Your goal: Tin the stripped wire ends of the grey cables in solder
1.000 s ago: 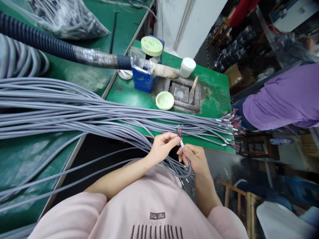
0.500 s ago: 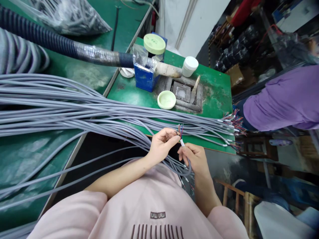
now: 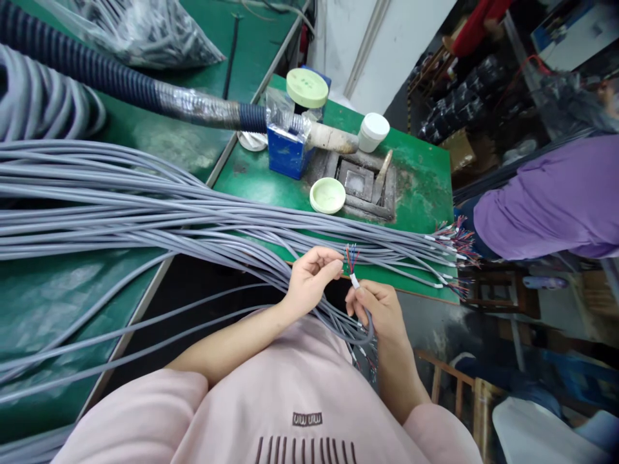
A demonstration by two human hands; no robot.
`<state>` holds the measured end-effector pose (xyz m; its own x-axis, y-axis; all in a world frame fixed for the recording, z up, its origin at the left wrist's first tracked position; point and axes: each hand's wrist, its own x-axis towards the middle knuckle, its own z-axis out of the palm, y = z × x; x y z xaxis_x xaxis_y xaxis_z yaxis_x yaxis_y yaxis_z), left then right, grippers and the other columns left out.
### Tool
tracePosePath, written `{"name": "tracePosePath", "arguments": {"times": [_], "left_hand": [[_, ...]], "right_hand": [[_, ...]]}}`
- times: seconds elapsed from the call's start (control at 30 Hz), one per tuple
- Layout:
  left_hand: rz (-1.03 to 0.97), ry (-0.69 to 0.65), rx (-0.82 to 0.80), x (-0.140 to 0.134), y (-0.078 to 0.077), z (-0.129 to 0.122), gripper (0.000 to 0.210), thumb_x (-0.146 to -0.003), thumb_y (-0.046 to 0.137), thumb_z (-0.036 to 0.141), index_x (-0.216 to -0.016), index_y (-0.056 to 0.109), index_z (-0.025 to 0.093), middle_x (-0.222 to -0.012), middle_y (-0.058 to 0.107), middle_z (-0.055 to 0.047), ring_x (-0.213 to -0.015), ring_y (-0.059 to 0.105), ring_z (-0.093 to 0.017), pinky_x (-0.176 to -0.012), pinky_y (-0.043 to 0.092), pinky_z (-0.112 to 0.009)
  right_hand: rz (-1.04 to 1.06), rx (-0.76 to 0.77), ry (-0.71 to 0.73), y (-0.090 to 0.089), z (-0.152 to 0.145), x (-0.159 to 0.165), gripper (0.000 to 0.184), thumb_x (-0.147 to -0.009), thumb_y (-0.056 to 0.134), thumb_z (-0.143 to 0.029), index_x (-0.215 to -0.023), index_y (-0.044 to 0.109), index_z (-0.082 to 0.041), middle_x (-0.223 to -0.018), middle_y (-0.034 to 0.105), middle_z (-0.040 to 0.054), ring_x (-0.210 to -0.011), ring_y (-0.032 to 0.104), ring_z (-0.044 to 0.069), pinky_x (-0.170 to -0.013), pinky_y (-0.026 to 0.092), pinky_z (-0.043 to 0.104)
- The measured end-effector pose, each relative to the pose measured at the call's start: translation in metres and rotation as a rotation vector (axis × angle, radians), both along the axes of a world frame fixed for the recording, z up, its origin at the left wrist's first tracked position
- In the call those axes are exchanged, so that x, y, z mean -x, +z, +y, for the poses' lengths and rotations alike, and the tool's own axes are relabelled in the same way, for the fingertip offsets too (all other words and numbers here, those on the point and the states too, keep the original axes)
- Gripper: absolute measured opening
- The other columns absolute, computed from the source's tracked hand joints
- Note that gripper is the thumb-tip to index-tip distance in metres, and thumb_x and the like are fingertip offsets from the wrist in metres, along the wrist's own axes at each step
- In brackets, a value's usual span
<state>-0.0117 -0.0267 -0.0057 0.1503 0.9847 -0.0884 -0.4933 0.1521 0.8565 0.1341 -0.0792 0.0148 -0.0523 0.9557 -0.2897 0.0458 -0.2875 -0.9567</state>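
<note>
A grey multi-core cable loops up into my right hand, which grips it just below a white sleeve. From the sleeve several thin coloured wires fan upward with bare-looking tips. My left hand is closed in a pinch just left of these wires, its fingertips close beside them. Whether a wire is between those fingertips I cannot make out. Behind both hands a bundle of grey cables runs across the bench, with stripped coloured ends at the right.
Beyond the cables stand a solder pot, a pale green dish, a white lidded tub and a blue box. A dark ribbed hose reaches over the green bench. A person in purple is at the right.
My left fingers have drawn slightly left, away from the coloured wires, which now stand more spread and in plainer sight. My right hand keeps its grip on the cable.
</note>
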Motion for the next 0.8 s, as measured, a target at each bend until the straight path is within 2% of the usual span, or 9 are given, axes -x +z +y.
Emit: {"name": "tracePosePath", "arguments": {"times": [0.13, 0.47, 0.63, 0.8], "left_hand": [[-0.050, -0.039, 0.098, -0.002, 0.004, 0.006, 0.029, -0.066, 0.078, 0.039, -0.077, 0.064, 0.016, -0.063, 0.063, 0.003, -0.057, 0.056, -0.008, -0.055, 0.049, -0.020], [-0.119, -0.110, 0.160, -0.003, 0.003, 0.006, 0.031, -0.065, 0.078, 0.040, -0.073, 0.062, 0.015, -0.060, 0.061, 0.003, -0.054, 0.052, -0.007, -0.055, 0.045, -0.020], [-0.122, -0.118, 0.146, -0.003, -0.003, 0.006, 0.029, -0.069, 0.076, 0.040, -0.071, 0.063, 0.015, -0.061, 0.061, 0.003, -0.055, 0.051, -0.006, -0.056, 0.042, -0.020], [-0.152, -0.126, 0.172, -0.003, -0.006, 0.004, 0.026, -0.071, 0.075, 0.038, -0.070, 0.062, 0.015, -0.061, 0.060, 0.003, -0.056, 0.050, -0.006, -0.057, 0.041, -0.020]], "right_hand": [[-0.008, 0.012, 0.026, 0.000, 0.001, 0.001, 0.035, -0.081, 0.060, -0.049, -0.066, 0.066, -0.018, -0.034, 0.045, -0.0057, -0.031, 0.040, 0.009, -0.042, 0.035, 0.024], [-0.001, 0.024, 0.037, -0.001, 0.002, 0.003, 0.033, -0.080, 0.062, -0.047, -0.066, 0.066, -0.018, -0.034, 0.043, -0.0063, -0.031, 0.039, 0.009, -0.041, 0.032, 0.023], [-0.020, 0.023, 0.037, -0.001, 0.002, 0.003, 0.034, -0.080, 0.061, -0.049, -0.065, 0.066, -0.018, -0.035, 0.047, -0.0053, -0.031, 0.038, 0.008, -0.040, 0.032, 0.023], [0.049, 0.037, 0.043, -0.008, 0.002, 0.001, 0.036, -0.079, 0.063, -0.052, -0.066, 0.068, -0.018, -0.033, 0.042, -0.0066, -0.031, 0.038, 0.009, -0.042, 0.038, 0.025]]}}
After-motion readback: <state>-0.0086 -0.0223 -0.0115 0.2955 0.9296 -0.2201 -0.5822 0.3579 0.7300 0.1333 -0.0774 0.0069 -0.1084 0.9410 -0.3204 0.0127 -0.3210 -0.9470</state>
